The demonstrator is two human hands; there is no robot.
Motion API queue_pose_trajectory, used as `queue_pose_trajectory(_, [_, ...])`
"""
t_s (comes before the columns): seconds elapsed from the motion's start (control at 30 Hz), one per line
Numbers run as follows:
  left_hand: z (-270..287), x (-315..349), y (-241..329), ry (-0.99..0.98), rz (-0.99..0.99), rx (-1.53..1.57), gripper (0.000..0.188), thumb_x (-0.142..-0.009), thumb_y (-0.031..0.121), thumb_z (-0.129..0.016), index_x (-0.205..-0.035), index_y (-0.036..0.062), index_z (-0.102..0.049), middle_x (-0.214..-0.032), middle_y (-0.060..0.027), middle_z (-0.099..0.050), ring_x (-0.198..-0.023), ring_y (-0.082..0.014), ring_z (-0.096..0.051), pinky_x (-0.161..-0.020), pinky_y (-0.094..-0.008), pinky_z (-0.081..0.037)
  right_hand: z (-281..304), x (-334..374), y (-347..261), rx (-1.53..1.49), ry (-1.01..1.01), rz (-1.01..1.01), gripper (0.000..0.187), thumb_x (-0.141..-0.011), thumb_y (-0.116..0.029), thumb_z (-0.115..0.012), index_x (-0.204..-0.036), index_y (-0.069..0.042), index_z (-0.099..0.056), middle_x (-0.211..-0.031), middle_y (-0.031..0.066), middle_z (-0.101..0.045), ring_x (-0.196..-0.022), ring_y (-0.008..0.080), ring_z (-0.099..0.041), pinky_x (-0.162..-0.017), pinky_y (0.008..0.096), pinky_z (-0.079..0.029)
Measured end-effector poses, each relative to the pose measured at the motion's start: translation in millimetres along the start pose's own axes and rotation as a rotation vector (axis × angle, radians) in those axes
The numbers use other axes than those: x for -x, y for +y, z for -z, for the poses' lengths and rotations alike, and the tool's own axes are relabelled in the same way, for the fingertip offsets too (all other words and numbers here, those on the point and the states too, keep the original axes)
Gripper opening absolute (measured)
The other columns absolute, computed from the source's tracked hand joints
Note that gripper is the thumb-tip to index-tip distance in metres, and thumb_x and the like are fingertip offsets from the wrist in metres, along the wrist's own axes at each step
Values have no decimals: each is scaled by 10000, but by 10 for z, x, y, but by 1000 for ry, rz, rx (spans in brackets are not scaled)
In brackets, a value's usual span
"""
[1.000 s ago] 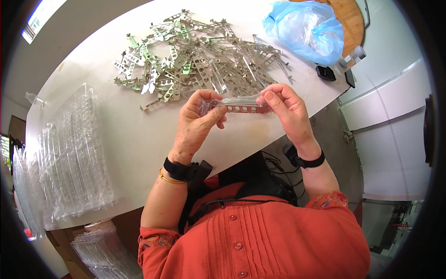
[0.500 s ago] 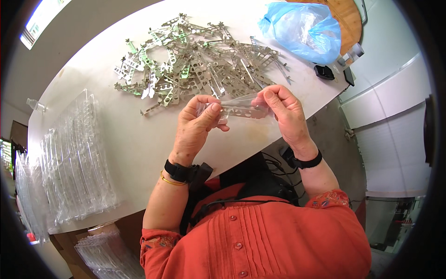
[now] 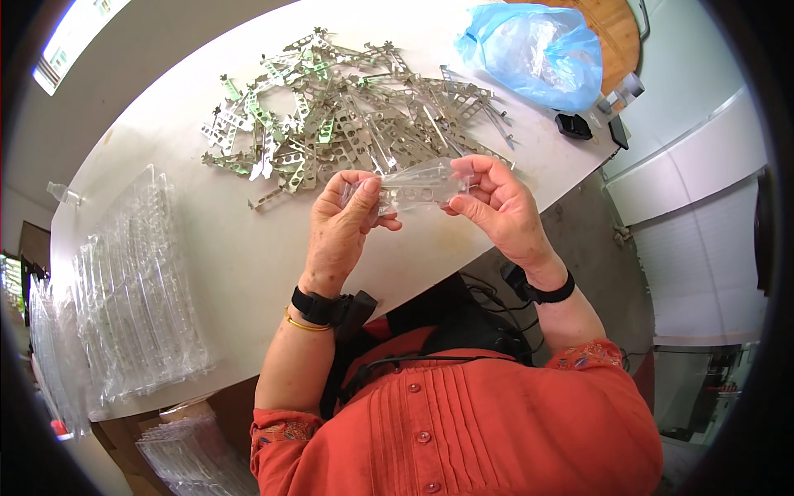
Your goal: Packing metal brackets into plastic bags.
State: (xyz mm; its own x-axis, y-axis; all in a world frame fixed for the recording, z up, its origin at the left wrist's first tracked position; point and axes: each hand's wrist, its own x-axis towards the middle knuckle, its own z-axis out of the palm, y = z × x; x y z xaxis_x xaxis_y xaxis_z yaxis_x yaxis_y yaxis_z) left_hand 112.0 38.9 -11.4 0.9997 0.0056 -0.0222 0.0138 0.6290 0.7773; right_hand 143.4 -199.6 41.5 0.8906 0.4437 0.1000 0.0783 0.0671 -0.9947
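Note:
Between my hands is a clear plastic bag (image 3: 420, 176) with a flat metal strip (image 3: 416, 195) inside, its round holes showing through the film. My left hand (image 3: 332, 223) pinches the bag's left end, thumb on top and fingers curled behind. At the other end, my right hand (image 3: 506, 213) is closed on the film with bent fingers and thumb; the exact contact is partly hidden. Just beyond lies a heap of perforated metal strips (image 3: 351, 124), tangled over one another on the white table (image 3: 240, 248).
Filled clear plastic packs (image 3: 136, 289) lie in rows on the table's left side, with more packs (image 3: 194, 450) below the edge. At the far right are a blue plastic bag (image 3: 538, 54), a small black object (image 3: 573, 126) and a clear bottle (image 3: 622, 93). A round wooden surface (image 3: 608, 33) stands behind.
My right thumb has moved down and left along the bag, and the right fingers have shifted their hold. The bag now lies flatter; my left hand keeps its pinch.

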Motion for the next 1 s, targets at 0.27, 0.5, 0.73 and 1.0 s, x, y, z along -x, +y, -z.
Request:
queue_pose_trajectory(0.27, [-68,42,44,-17,39,-79,169,-1012,141,-651,-1123,41,-572,-950,-64,-663,-736,-164,-676,-653,-323,-606,10,-42,-7,-19,27,2,362,-980,8,-634,-1322,28,-517,-1140,98,-652,-980,156,-697,-889,289,-586])
queue_pose_trajectory(0.5, [-23,29,10,-15,-6,-156,205,-1016,171,-653,-1123,17,-571,-922,-50,-627,-715,-132,-661,-596,-285,-584,-59,-31,-7,-57,4,-36,370,-986,22,-612,-1340,31,-503,-1172,116,-657,-997,167,-701,-870,285,-591])
queue_pose_trajectory(0.73, [-105,55,16,-21,-9,-357,169,-1047,194,-604,-1062,30,-571,-785,-21,-592,-614,-103,-576,-507,-242,-474,-86,-33,-15,-56,-5,-77,396,-991,20,-607,-1368,38,-489,-1146,123,-679,-1001,161,-702,-853,276,-592])
queue_pose_trajectory(1.0, [-116,58,29,33,-13,-380,204,-1047,221,-610,-1028,24,-562,-740,0,-542,-584,-91,-532,-491,-236,-430,-12,-2,-61,17,26,-87,349,-1013,-67,-619,-1327,42,-513,-1071,134,-722,-945,161,-718,-810,277,-594])
